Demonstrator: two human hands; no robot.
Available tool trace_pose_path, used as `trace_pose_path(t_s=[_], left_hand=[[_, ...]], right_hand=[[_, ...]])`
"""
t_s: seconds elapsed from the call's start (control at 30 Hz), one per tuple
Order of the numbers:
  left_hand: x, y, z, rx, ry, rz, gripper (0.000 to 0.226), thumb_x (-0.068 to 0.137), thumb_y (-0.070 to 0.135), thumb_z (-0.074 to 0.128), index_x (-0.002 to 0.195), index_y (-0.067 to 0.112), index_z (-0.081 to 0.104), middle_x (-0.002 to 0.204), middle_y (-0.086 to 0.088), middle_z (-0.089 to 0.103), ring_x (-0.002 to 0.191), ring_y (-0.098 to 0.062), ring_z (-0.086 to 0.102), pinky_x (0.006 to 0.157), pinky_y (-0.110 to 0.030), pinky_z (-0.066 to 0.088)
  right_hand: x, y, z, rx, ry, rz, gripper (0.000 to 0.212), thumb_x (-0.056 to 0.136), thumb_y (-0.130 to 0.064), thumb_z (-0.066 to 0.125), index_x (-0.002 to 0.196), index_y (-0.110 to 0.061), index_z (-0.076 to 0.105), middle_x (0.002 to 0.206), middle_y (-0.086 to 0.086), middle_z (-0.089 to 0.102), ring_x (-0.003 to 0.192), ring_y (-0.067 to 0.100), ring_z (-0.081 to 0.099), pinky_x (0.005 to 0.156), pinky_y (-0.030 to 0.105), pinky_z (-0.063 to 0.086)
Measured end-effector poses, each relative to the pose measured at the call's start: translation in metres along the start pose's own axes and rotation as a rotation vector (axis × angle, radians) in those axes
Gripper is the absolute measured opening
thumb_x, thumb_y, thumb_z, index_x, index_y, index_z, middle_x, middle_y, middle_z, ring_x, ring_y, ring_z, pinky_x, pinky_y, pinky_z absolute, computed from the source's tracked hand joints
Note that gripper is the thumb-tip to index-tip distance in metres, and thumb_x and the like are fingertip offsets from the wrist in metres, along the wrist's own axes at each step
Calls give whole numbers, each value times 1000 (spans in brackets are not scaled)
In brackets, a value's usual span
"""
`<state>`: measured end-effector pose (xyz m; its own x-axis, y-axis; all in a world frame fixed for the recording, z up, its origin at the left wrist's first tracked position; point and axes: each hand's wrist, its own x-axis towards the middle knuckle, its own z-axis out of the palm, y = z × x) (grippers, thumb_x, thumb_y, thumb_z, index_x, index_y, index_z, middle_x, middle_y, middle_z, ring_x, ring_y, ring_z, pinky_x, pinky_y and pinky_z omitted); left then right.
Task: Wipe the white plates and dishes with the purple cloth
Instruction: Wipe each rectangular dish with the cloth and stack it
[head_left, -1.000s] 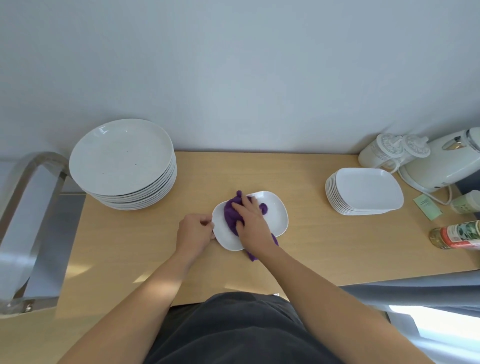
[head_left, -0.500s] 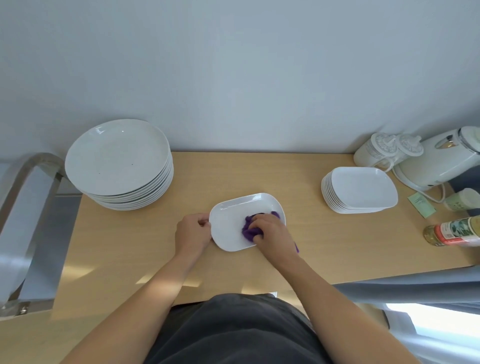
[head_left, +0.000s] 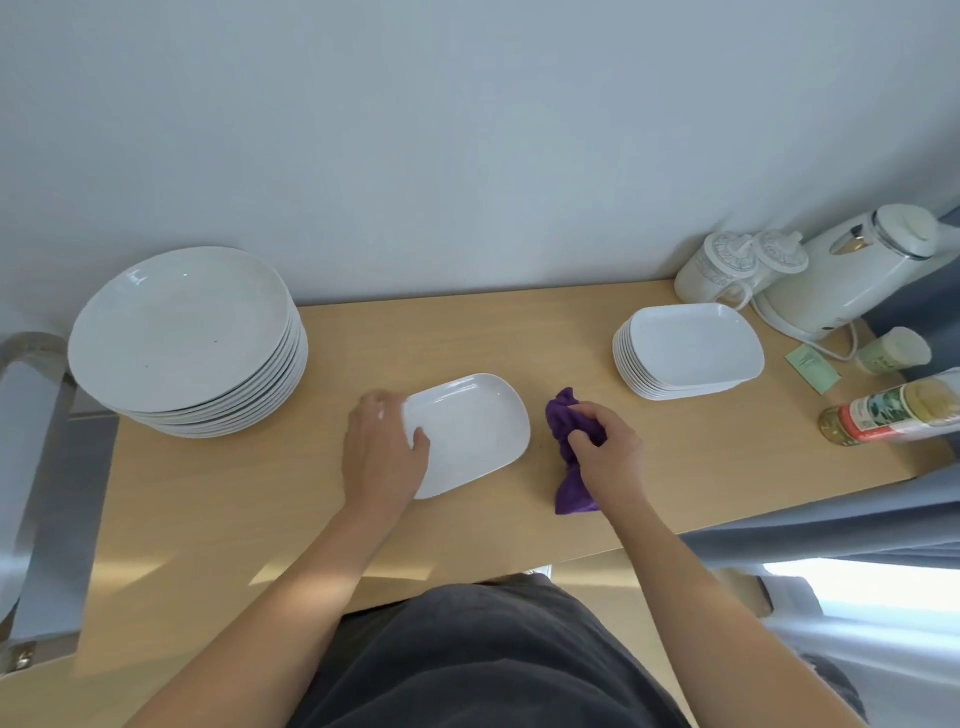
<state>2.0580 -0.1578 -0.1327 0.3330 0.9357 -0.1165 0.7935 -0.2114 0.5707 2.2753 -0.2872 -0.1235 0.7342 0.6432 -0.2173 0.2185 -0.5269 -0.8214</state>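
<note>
Now the purple cloth (head_left: 569, 436) is found off the rectangular dish (head_left: 467, 431). A second ago it was being rubbed over the dish's middle, and half a second ago over its right half. It is now held bunched in the right hand (head_left: 608, 452), fingers clenched round it. A loose tail appears to trail onto the table (head_left: 260, 493) just right of the dish, apart from it.

The dish is left bare and flat at the table's centre. Its left rim is gripped as before by the left hand (head_left: 382, 457), with the thumb laid over the near edge and the fingers curled at the far corner. Those fingers are blurred, so movement is suspected.

Judgement: the wipe of this dish is taken as done, and a set-aside is expected next. Matching dishes are stacked (head_left: 691, 356) to the right and round plates (head_left: 182, 332) to the left. Which pile is already wiped cannot be told.
</note>
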Motion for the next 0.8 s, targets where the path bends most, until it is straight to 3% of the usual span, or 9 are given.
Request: trace_pose_path(t_s=[0.07,0.13,0.2,0.3,0.5,0.6,0.67,0.73,0.8], left_hand=[[0,17,7,99,-185,147,46,96,31,57,139,15,52,152,-4,36,140,-26,34,110,-36,32],[-5,27,18,262,-401,207,55,98,40,51,147,17,41,162,-5,17,150,-25,15,116,-35,25],[-9,28,28,397,-494,231,60,99,40,50,151,16,32,165,-8,3,152,-29,4,115,-37,28],[-8,26,35,542,-501,297,58,100,31,49,151,15,27,165,-11,-1,152,-32,3,106,-36,41],[-3,22,42,534,-504,303,59,99,29,54,151,17,30,165,-11,1,152,-32,6,104,-35,45],[-1,18,40,472,-510,287,62,96,34,58,151,19,32,166,-6,2,153,-28,6,106,-34,41],[0,18,38,423,-517,267,67,93,37,62,151,21,34,166,-4,3,153,-25,6,108,-33,37],[1,19,37,404,-515,253,70,91,40,65,152,22,34,166,-2,5,153,-24,8,109,-33,36],[2,19,36,399,-508,250,71,90,41,66,151,24,36,166,-1,7,152,-23,10,106,-34,38]], right_hand=[[-4,-4,7,61,-13,2,40,76,-4,52,99,-29,72,99,-7,73,90,20,67,79,29,53],[-8,-8,12,92,-28,-14,41,78,3,52,99,-25,73,98,-7,73,87,17,67,74,23,51],[-11,-12,15,121,-58,-17,42,79,8,51,100,-22,73,101,-8,73,82,7,65,68,13,48],[-13,-13,15,135,-87,-19,43,80,7,51,101,-24,73,107,-14,71,86,-2,63,68,9,46],[-6,-6,12,79,-96,-60,45,78,6,52,101,-27,72,109,-19,70,98,5,63,83,23,51],[-2,-7,18,-74,-146,-247,45,75,9,55,105,-19,74,116,-16,67,108,4,58,92,11,41],[2,-6,30,-246,-192,-413,43,73,10,57,108,-9,75,121,-4,67,116,11,55,101,6,31],[3,-6,46,-442,-239,-559,43,66,9,62,104,-7,76,120,6,70,117,25,60,105,22,41],[2,-5,59,-618,-247,-597,39,61,1,62,95,-13,77,113,4,73,111,32,65,96,40,53]])
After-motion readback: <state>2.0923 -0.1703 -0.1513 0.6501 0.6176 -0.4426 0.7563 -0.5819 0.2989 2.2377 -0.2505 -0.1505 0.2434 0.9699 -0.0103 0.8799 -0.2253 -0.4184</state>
